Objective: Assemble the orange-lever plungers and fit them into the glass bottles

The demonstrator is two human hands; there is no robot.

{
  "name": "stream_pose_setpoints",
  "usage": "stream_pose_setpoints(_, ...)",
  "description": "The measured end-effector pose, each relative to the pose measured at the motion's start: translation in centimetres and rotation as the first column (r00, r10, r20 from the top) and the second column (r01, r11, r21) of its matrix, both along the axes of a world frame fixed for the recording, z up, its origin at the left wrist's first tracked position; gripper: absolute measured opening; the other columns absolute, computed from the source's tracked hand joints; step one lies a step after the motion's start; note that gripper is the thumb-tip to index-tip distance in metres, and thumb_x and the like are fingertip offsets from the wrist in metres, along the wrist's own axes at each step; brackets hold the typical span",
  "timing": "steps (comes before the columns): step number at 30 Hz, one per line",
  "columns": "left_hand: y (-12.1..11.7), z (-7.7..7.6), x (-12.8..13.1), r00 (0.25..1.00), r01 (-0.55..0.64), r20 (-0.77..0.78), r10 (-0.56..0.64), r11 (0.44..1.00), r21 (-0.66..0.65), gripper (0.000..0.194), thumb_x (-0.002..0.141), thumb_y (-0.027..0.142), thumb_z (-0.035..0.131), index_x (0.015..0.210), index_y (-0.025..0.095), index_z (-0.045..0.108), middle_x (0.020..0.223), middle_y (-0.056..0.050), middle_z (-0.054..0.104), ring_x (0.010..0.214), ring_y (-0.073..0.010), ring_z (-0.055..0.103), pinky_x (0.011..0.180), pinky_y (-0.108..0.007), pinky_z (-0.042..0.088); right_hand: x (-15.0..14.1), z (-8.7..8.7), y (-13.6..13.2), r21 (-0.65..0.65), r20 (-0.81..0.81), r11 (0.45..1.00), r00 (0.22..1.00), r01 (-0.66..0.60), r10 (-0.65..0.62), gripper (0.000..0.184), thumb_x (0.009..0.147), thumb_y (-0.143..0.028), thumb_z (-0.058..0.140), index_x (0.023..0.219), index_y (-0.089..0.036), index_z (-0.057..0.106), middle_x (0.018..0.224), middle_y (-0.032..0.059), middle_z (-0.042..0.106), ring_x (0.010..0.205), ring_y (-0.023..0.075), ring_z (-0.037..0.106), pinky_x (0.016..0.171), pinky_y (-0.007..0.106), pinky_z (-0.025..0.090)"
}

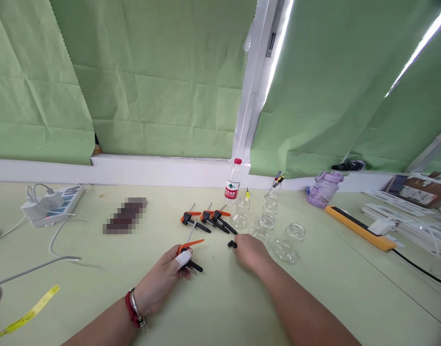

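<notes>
My left hand (pixel 166 276), with a white wrap on the thumb, is closed around a black-and-orange tool (pixel 193 243) with a thin metal rod pointing up. My right hand (pixel 251 251) has its fingers closed at a small black elbow-shaped piece (pixel 232 244), low over the table; the fingertips are partly hidden. Just beyond both hands lie three similar black-and-orange tools (pixel 218 220) in a row. A tiny light-coloured part (pixel 213 256) rests on the table between the hands. Close by my right hand are several clear glass jars (pixel 285 250).
A red-capped water bottle (pixel 232 185) stands by the wall. Screwdrivers (pixel 278 181) stand in a jar behind. To the right are a purple bottle (pixel 324 190), an orange power strip (pixel 360 228) and white racks (pixel 404 226). At left, a white power strip (pixel 54 206) trails cables.
</notes>
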State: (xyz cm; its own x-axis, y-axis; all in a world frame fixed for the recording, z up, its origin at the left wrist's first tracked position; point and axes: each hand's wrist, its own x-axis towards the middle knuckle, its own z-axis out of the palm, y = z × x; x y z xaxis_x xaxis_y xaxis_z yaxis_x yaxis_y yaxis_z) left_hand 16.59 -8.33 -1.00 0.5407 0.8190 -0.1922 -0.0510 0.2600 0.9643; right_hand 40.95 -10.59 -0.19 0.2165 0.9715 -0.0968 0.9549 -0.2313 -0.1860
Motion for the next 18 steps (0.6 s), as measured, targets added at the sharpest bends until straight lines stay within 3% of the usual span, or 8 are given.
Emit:
stream_pose_setpoints(4,-0.1,0.3,0.2,0.998,-0.017,0.065,0.020,0.999,-0.045,0.023,0.084,0.039,0.057,0.087,0.017,0.060,0.084,-0.002,0.052,0.074,-0.0141,0.049,0.067,-0.028,0.046,-0.4,0.2,-0.2,0.049,-0.026,0.997,0.997,-0.065,0.066,0.007,0.079,-0.017,0.054,0.079,-0.016,0.060,0.087,0.0097,0.064,0.078,0.0230,0.060,0.058,0.027,0.034)
stream_pose_setpoints(6,-0.1,0.3,0.2,0.994,-0.044,0.099,0.050,0.997,-0.062,0.022,0.083,0.038,0.059,0.087,0.017,0.061,0.083,-0.002,0.052,0.074,-0.0142,0.049,0.066,-0.027,0.046,-1.1,0.6,-0.6,0.102,-0.060,0.983,0.986,-0.152,0.159,0.008,0.080,-0.018,0.052,0.084,-0.019,0.059,0.091,0.0058,0.064,0.083,0.0194,0.058,0.063,0.025,0.035)
stream_pose_setpoints(11,0.1,0.2,0.3,0.975,-0.095,0.191,0.110,0.992,-0.087,0.019,0.082,0.035,0.062,0.088,0.017,0.063,0.083,-0.002,0.053,0.074,-0.0139,0.050,0.064,-0.026,0.047,-3.4,0.7,-2.0,0.228,-0.208,0.876,0.857,-0.426,0.471,0.010,0.077,-0.018,0.052,0.085,-0.021,0.058,0.087,0.0005,0.061,0.076,0.0132,0.054,0.063,0.021,0.033)
stream_pose_setpoints(18,-0.2,0.3,0.4,0.974,-0.057,0.216,0.075,0.994,-0.092,0.020,0.083,0.036,0.061,0.085,0.017,0.063,0.081,0.000,0.052,0.073,-0.0134,0.050,0.064,-0.026,0.048,-4.8,0.3,-2.5,0.267,-0.225,0.838,0.815,-0.476,0.535,0.008,0.076,-0.018,0.053,0.082,-0.019,0.058,0.081,-0.0002,0.057,0.069,0.0120,0.048,0.061,0.021,0.031)
